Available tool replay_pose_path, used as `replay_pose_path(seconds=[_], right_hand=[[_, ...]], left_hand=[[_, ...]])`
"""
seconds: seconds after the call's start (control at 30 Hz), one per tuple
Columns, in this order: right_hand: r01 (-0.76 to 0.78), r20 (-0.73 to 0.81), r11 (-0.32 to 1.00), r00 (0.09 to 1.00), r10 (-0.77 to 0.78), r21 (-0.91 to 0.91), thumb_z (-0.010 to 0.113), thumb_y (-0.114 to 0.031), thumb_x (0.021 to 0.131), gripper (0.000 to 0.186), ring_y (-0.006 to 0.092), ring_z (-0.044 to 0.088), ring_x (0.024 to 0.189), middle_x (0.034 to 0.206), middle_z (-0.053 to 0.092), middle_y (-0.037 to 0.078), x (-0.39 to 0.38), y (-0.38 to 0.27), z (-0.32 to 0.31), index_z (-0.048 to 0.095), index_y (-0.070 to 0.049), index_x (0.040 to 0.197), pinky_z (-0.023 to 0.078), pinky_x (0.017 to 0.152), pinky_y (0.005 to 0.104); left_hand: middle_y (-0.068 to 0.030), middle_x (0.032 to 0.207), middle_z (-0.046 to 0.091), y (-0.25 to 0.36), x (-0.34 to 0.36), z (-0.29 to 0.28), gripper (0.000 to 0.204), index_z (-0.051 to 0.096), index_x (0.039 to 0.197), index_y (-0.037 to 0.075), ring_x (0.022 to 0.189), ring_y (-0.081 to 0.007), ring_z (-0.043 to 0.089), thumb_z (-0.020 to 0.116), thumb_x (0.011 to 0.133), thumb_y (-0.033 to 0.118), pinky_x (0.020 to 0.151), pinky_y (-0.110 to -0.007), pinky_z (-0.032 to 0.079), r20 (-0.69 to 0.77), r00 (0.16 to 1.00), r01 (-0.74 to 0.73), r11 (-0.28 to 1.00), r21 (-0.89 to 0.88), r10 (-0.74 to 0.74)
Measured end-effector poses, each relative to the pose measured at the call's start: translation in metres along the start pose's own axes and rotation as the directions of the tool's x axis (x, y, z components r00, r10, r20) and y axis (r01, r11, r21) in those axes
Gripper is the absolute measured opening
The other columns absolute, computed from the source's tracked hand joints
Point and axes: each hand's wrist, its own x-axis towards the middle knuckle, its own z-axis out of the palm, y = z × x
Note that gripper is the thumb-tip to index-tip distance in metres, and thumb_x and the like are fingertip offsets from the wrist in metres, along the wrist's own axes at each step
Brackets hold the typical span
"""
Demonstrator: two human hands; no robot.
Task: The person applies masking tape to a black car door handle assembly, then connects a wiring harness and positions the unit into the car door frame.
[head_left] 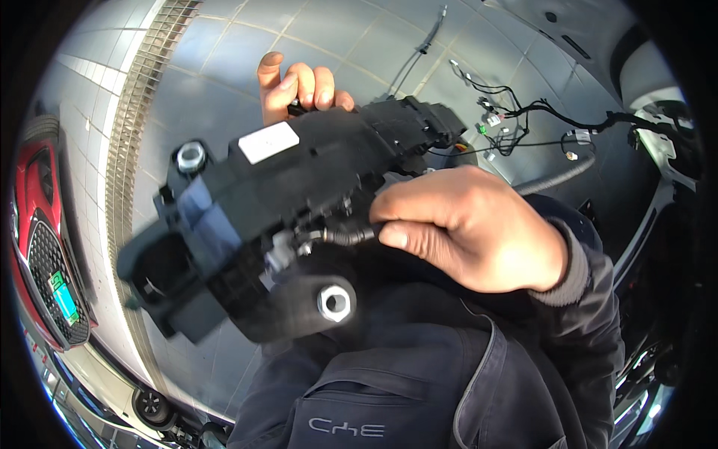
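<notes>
Above the tiled floor (321, 30), in the head view, the black unit (299, 176) is held at a slant. At its far edge the left hand (303, 88) curls its fingers, palm hidden; on its near side the right hand (471, 232) pinches a ribbed cable (350, 238). Too sharp a tug could strain that cable, or twist the unit from the left hand's grip.

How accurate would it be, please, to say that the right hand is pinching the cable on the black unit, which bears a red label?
Not quite: the label is white, not red, as the head view shows. The right hand is indeed pinching the cable on the black unit.
</notes>
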Motion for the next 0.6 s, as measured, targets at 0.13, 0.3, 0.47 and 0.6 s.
replay_pose_path(seconds=[0.13, 0.3, 0.47, 0.6], right_hand=[[-0.203, 0.258, 0.906, 0.96, 0.109, 0.371, 0.056, -0.027, 0.105, 0.029, 0.0207, 0.063, 0.086, 0.086, 0.067, 0.011, 0.012, 0.015, -0.013, 0.067, 0.0, 0.101, 0.049, 0.081, 0.0344], [-0.455, 0.424, 0.736, 0.871, 0.25, 0.501, 0.058, -0.028, 0.105, 0.032, 0.0081, 0.053, 0.052, 0.074, 0.069, 0.006, 0.021, 0.025, -0.028, 0.07, 0.002, 0.108, 0.042, 0.049, 0.023], [-0.262, 0.163, 0.882, 0.963, 0.214, 0.392, 0.073, -0.013, 0.095, 0.02, 0.0094, 0.065, 0.072, 0.081, 0.073, 0.008, 0.02, 0.013, -0.022, 0.074, 0.005, 0.105, 0.051, 0.067, 0.0238], [-0.035, -0.091, 0.989, 0.995, 0.049, 0.143, 0.074, -0.008, 0.09, 0.017, 0.0184, 0.069, 0.072, 0.08, 0.072, 0.011, 0.012, 0.008, 0.0, 0.071, 0.006, 0.1, 0.054, 0.065, 0.0292]], left_hand=[[-0.003, 0.076, 0.046, 0.002, 0.006, -0.027, 0.032, 0.052, 0.131, 0.024, 0.073, -0.0191, 0.05, 0.046, 0.102, 0.011, 0.07, -0.05, 0.058, -0.112, 0.966, 0.236, 0.972, -0.001, -0.235], [-0.0036, 0.075, 0.046, 0.008, 0.003, -0.03, 0.033, 0.048, 0.135, 0.019, 0.077, -0.0198, 0.05, 0.047, 0.103, 0.012, 0.075, -0.048, 0.053, -0.252, 0.868, 0.44, 0.898, -0.005, -0.427], [-0.0007, 0.068, 0.04, 0.001, 0.003, -0.015, 0.036, 0.05, 0.134, 0.02, 0.066, -0.0163, 0.047, 0.043, 0.101, 0.008, 0.067, -0.042, 0.051, -0.308, 0.895, 0.344, 0.939, 0.015, -0.322], [0.0, 0.07, 0.037, 0.0, 0.006, -0.009, 0.034, 0.054, 0.132, 0.022, 0.065, -0.0152, 0.044, 0.042, 0.102, 0.01, 0.063, -0.039, 0.051, -0.19, 0.966, 0.172, 0.985, -0.033, -0.175]])
